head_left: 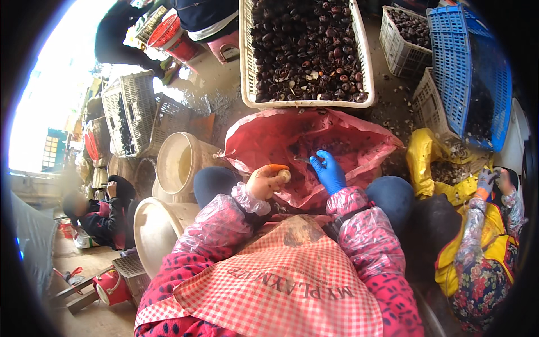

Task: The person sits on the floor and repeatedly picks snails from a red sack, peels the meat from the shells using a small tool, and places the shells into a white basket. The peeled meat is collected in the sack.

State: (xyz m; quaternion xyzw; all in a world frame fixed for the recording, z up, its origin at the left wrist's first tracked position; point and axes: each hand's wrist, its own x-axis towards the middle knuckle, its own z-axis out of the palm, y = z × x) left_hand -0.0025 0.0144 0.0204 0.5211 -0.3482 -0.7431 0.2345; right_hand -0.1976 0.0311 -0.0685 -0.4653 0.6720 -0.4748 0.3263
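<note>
Between the fingers of my left hand (263,184) is a pale peeled water chestnut (284,175). One digit of that hand wears an orange cover. My right hand (331,176), in a blue glove, grips a small peeling knife (302,159) with its tip turned toward the left hand; its handle is hidden in the fist. Both hands are over the mouth of a red plastic sack (261,130) spread between my knees, with dark scraps inside. Past the sack is a white plastic crate (309,103) of dark, unpeeled water chestnuts (309,46).
White buckets (174,162) stand beside my left knee. Stacked crates (132,109) are at left, with a blue crate (450,71) at right. A co-worker in a yellow apron (448,269) sits at right near a yellow sack (423,160). Another person (103,223) sits at left.
</note>
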